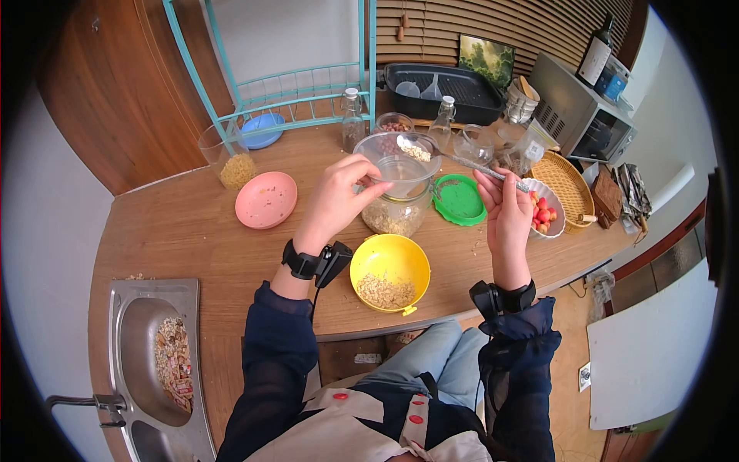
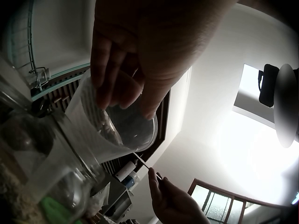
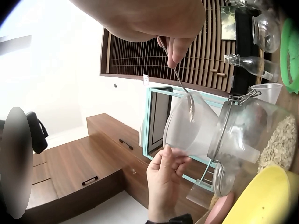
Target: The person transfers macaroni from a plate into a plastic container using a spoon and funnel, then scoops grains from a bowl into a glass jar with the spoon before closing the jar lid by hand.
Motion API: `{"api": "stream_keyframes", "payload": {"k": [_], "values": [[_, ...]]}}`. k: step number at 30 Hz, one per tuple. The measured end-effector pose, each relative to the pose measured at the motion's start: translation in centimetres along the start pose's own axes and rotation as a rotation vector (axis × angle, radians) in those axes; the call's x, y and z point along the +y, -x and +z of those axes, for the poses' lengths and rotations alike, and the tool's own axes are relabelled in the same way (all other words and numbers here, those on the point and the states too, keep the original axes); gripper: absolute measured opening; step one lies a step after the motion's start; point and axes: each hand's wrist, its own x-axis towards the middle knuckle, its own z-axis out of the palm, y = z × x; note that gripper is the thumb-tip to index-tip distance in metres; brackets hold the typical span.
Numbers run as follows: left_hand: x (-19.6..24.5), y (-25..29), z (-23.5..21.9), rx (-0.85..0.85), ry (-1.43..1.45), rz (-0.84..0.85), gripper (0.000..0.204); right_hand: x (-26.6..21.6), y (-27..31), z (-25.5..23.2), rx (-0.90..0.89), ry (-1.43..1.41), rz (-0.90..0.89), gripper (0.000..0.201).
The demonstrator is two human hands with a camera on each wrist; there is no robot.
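A clear plastic funnel (image 3: 187, 126) stands with its spout inside a clip-top glass jar (image 3: 233, 135), which has oat flakes at its bottom. My left hand (image 1: 339, 202) pinches the funnel's rim between thumb and fingers. In my right hand (image 1: 504, 212) is the handle of a metal spoon (image 1: 469, 163). Its bowl, carrying oat flakes (image 1: 416, 150), is over the funnel's wide mouth; the right wrist view shows it tilted within the rim. Close in front of the jar stands a yellow bowl (image 1: 392, 254) with more oat flakes in it.
A pink bowl (image 1: 266, 200) lies left of the jar, a green lid (image 1: 459, 199) to its right. Beyond my right hand are a fluted bowl of red fruit (image 1: 545, 215) and a wicker basket (image 1: 566, 185). Glass bottles (image 1: 352, 123) and a teal rack (image 1: 300, 96) stand behind; a sink (image 1: 138, 308) is at left.
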Motion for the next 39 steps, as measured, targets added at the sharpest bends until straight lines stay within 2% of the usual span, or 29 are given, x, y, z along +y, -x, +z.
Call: {"api": "stream_keyframes", "payload": {"k": [20, 39], "values": [[0.0, 0.0, 0.0, 0.019, 0.003, 0.013, 0.015, -0.1, 0.8, 0.5, -0.067, 0.043, -0.074, 0.028], [0.0, 0.1, 0.2, 0.021, -0.026, 0.013, 0.017, 0.1, 1.4, 0.6, -0.049, 0.057, -0.069, 0.025]]}}
